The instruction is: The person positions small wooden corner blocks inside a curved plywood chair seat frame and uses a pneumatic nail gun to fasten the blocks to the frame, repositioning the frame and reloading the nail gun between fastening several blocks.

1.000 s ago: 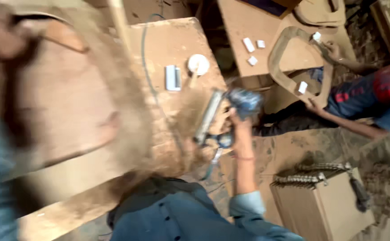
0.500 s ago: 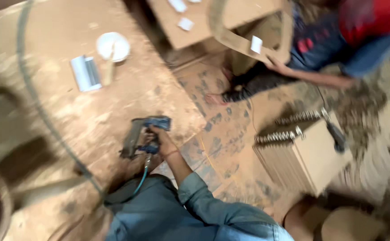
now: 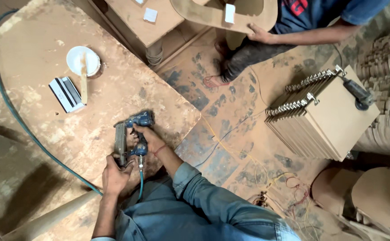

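my right hand (image 3: 148,139) grips the blue nail gun (image 3: 132,134) on the dusty table (image 3: 34,58); my left hand (image 3: 114,174) clasps its magazine end.

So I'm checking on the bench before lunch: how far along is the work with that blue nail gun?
Done: nothing finished shows on the dusty workbench. In hand: the right hand grips the blue nail gun lying on the bench, and the left hand is at the lower end of its magazine, near where the green air hose joins. Left: no workpiece lies at the gun, so any nailing looks not yet begun.
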The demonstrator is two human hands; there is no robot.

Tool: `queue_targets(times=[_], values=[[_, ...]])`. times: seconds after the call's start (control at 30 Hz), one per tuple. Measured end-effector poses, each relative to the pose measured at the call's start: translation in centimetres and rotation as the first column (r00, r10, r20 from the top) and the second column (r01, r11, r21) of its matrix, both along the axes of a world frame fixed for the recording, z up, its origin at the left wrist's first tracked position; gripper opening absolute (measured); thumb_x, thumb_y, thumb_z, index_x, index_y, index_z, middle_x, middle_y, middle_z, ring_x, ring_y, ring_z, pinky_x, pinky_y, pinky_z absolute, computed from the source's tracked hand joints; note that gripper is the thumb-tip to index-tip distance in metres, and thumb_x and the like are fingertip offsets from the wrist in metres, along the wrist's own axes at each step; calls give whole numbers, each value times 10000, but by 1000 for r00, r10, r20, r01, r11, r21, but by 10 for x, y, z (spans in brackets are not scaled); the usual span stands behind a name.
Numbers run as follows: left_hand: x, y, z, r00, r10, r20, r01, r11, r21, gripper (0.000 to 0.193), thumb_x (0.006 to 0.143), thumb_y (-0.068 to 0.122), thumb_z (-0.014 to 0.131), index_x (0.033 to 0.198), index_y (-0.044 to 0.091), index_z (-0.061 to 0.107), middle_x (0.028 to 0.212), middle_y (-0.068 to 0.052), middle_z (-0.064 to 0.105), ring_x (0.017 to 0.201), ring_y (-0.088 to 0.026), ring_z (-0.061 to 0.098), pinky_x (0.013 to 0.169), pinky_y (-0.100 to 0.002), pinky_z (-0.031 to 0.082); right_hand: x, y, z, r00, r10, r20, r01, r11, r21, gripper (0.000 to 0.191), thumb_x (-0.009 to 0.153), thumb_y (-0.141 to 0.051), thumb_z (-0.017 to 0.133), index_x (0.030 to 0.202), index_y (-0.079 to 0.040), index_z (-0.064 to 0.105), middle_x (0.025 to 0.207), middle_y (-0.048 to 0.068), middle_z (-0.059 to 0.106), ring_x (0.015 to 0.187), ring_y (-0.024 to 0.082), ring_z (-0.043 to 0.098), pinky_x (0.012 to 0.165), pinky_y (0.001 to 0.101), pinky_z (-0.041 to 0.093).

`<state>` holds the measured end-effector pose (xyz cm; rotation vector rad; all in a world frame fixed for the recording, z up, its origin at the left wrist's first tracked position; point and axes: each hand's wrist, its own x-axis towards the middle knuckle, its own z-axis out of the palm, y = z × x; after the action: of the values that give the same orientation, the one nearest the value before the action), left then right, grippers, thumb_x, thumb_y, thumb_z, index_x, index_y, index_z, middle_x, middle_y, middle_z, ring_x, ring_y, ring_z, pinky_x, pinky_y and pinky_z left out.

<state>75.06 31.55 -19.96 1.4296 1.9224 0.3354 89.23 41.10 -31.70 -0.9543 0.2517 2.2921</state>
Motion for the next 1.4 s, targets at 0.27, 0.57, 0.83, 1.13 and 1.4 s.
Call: queue_targets(times=[0.27, 0.57, 0.83, 1.13, 1.4], values=[[7, -1, -2, 978, 175, -118, -191, 970, -150, 717, 645, 460, 933, 1084, 43, 548, 887, -224, 723, 872, -440, 707, 796, -539, 539, -5, -5, 4, 997, 21, 71, -20, 1000, -7, 319, 969, -409, 717, 910, -108, 631, 681, -14, 548, 531, 112, 513, 519, 287, 473], [-37, -55, -8, 946, 325, -4, -325, 945, -39, 569, 733, 508, 870, 883, 29, 602, 746, -190, 707, 695, -352, 708, 674, -434, 561, -25, -17, 10, 995, -37, 90, 23, 988, 154, 173, 998, -270, 653, 954, -103, 666, 736, 42, 635, 584, 166, 606, 559, 321, 536], [-84, -146, -18, 807, 463, 366, -466, 880, -86, 353, 925, 374, 707, 858, 33, 645, 652, -96, 669, 587, -147, 611, 564, -346, 519, -49, -44, 76, -147, -364, 920, -904, 428, 25, 300, 900, -336, 707, 1086, -105, 755, 963, 169, 762, 935, 408, 707, 827, 514, 549], [-102, -148, -14, 864, 391, 317, -370, 920, -126, 414, 944, 469, 624, 978, 59, 663, 836, -167, 719, 779, -296, 694, 741, -410, 536, -212, 77, 67, 304, -634, 711, -865, 129, 485, 570, 834, -29, 622, 1382, 79, 510, 1332, 324, 590, 1266, 474, 553, 1116, 478, 444], [-118, -146, -16, 847, 404, 346, -382, 914, -135, 515, 1002, 508, 508, 1133, 25, 628, 1088, -237, 706, 1047, -397, 668, 911, -446, 504, -250, 100, 90, 334, -515, 789, -942, -161, 293, 603, 736, 99, 545, 1311, -49, 651, 1288, 171, 675, 1186, 417, 576, 1012, 472, 487]])
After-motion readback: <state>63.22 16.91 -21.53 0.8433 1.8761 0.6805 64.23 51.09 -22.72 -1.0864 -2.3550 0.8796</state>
